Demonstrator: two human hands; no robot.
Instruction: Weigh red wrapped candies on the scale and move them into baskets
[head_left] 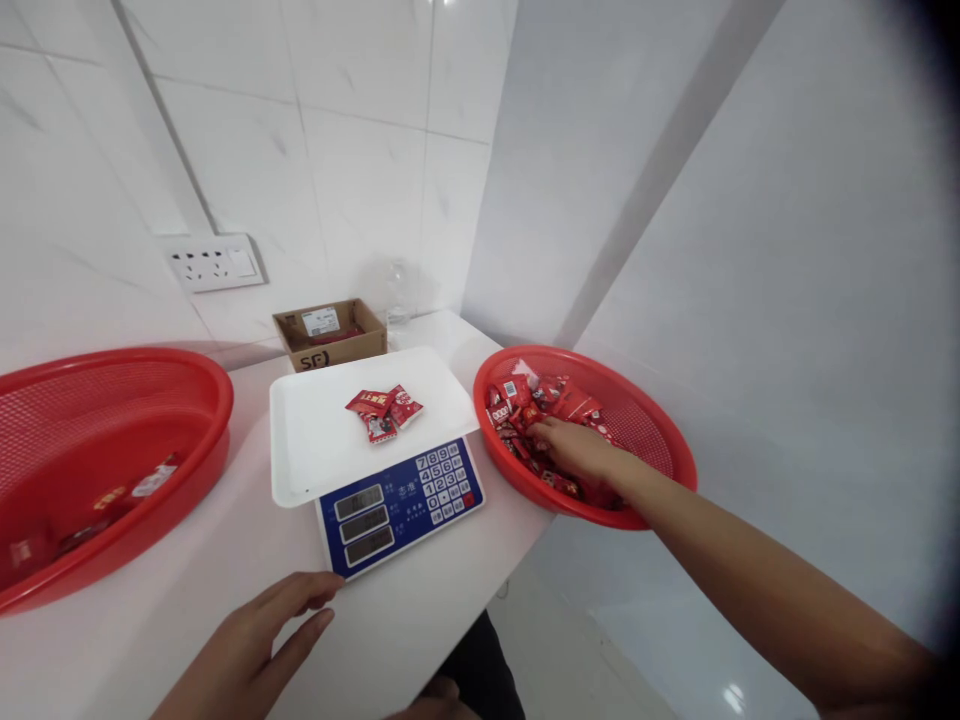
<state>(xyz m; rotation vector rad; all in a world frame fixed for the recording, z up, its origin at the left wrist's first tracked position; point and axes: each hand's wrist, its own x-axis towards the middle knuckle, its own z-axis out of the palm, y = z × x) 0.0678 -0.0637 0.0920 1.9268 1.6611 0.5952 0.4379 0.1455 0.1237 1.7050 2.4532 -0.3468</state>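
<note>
My right hand [574, 450] reaches into a red plastic basket [679, 440] on the right, its fingers curled down among small red snack packets [574, 400]. What the fingertips hold, if anything, is hidden. My left hand [274, 635] is empty, thumb and fingers apart, with a fingertip at the lower left corner of a blue and white digital scale [409, 510]. On the scale's white tray [322, 430] lie several red packets [384, 412], overlapping in a small heap. The digits on the display cannot be read.
At the left stands a second red basket [214, 440] with a few packets in it. Behind the scale are an open cardboard box [337, 352] and a clear plastic bottle [397, 295]. Walls close off the back and right. The white table [420, 620] has its edge below the right basket.
</note>
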